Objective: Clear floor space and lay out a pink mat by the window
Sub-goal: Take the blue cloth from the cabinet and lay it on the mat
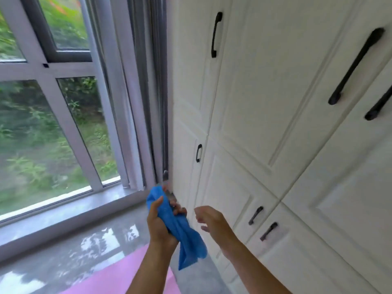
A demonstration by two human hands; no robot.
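- Window (pixel 31 134): far left, white frame, blurred greenery behind the glass. Pale sill (pixel 63 205) runs along its base.
- Floor (pixel 63 251): glossy grey, reflecting the window light, below the sill.
- Pink mat (pixel 118 276): flat on the floor at the bottom edge, near the window. Only part of it is in frame, and the left forearm crosses over it.
- Curtain (pixel 135 92): grey, gathered in vertical folds between the window and the cabinets.
- Left hand (pixel 159 223): raised at lower centre, fingers and thumb curled tight round a blue cloth (pixel 186 240). The cloth bunches above the fist and hangs loose below it.
- Small grey object just above the cloth top, against the cabinet edge: too blurred to identify.
- Right hand (pixel 212 219): just beside the cloth, not touching it. Fingers apart and loosely bent, holding nothing.
- Cabinets (pixel 265 102): white panelled doors fill the right half, with black bar handles (pixel 356 64). All doors are closed.
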